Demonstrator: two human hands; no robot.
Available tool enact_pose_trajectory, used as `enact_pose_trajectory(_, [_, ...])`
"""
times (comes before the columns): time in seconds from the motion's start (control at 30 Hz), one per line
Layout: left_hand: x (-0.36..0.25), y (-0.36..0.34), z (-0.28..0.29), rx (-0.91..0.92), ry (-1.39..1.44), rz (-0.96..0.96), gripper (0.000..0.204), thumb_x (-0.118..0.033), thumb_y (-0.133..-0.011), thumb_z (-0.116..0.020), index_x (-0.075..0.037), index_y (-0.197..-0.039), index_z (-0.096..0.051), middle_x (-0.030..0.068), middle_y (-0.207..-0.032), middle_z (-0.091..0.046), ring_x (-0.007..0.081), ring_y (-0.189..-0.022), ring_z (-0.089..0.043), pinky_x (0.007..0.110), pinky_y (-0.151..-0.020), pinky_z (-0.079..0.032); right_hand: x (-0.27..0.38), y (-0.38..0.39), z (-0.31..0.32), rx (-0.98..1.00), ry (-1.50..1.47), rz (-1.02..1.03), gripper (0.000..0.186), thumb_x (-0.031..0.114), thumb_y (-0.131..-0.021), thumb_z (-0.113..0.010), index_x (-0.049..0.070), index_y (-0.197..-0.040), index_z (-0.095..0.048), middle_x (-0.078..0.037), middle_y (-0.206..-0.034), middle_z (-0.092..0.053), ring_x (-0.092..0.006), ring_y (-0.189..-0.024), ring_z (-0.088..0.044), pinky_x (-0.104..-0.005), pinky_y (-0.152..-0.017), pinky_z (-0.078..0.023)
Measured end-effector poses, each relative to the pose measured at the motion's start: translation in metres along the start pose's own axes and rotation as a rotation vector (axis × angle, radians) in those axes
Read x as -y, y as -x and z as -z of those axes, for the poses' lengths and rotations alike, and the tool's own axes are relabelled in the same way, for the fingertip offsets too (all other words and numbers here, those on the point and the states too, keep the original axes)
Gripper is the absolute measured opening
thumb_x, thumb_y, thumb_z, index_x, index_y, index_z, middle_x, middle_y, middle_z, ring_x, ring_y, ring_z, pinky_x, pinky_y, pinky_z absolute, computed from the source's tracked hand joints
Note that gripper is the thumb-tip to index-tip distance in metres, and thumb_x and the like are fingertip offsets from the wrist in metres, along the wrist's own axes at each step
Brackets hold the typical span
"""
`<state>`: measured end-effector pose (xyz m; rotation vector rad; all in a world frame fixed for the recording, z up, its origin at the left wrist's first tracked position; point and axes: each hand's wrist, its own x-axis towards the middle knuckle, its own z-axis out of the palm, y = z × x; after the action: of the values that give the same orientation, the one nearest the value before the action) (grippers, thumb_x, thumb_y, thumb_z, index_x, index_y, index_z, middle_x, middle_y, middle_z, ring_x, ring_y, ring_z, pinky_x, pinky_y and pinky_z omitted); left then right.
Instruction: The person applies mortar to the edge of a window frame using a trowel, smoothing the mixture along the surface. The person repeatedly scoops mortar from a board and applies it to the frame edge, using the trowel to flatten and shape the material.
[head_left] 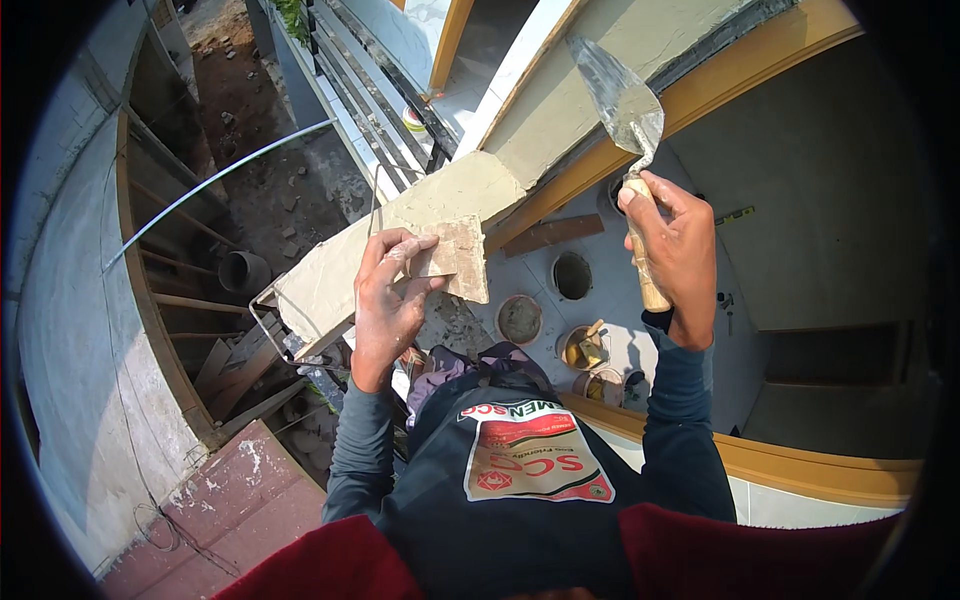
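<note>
My left hand holds a small flat wooden float pressed against the freshly plastered top of a narrow wall ledge. My right hand grips the wooden handle of a pointed steel trowel, blade up and smeared with grey mortar, raised beside the ledge. Both forearms wear dark long sleeves.
Far below lie a tiled floor with several buckets, one holding tools, and a round hole. A yellow wooden frame runs along the ledge. Left below are wooden scaffolding poles, a bent metal rod and rubble-strewn ground.
</note>
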<state>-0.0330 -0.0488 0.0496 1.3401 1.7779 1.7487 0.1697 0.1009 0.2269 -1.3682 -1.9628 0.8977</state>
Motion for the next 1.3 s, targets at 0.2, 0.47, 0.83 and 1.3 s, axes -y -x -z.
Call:
enact_pose_trajectory(0.2, [-0.006,0.005,0.001,-0.033,0.066,0.044,0.05,0.009,-0.064,-0.079,0.0,-0.111,-0.07,0.0126,-0.107,-0.059,0.0268,-0.098,-0.061,0.033,-0.086,-0.05,-0.003,0.002,0.009,-0.081,-0.186,0.129,0.036,0.013,-0.091,-0.07,-0.011,-0.118,-0.063,-0.004,-0.082,-0.065,-0.005,-0.061,-0.057,-0.0201,-0.052,-0.046])
enact_pose_trajectory(0.47, [-0.001,0.007,0.007,-0.038,0.04,0.021,0.049,0.005,-0.066,-0.081,-0.001,-0.114,-0.069,0.0105,-0.109,-0.057,0.0236,-0.1,-0.06,0.033,-0.088,-0.05,-0.104,-0.002,-0.059,0.277,0.268,0.132,0.035,0.018,-0.087,-0.07,-0.011,-0.107,-0.066,-0.012,-0.074,-0.065,-0.0117,-0.055,-0.062,-0.0283,-0.052,-0.048])
enact_pose_trajectory(0.83, [0.008,0.008,-0.004,0.014,0.108,0.074,0.048,0.003,-0.071,-0.081,0.001,-0.116,-0.067,0.0077,-0.114,-0.053,0.0202,-0.106,-0.058,0.031,-0.092,-0.05,-0.01,-0.003,-0.004,0.087,0.046,0.029,0.03,0.02,-0.09,-0.065,-0.008,-0.102,-0.066,-0.009,-0.067,-0.061,-0.0096,-0.054,-0.058,-0.0283,-0.051,-0.047])
enact_pose_trajectory(1.3, [0.008,0.016,-0.006,0.001,0.254,0.082,0.043,0.001,-0.077,-0.079,0.004,-0.117,-0.064,0.0086,-0.119,-0.05,0.0217,-0.113,-0.058,0.037,-0.099,-0.051,0.067,-0.011,0.062,-0.228,-0.485,0.42,0.039,0.019,-0.093,-0.064,-0.009,-0.121,-0.061,-0.008,-0.087,-0.067,-0.0062,-0.058,-0.057,-0.0201,-0.047,-0.044])
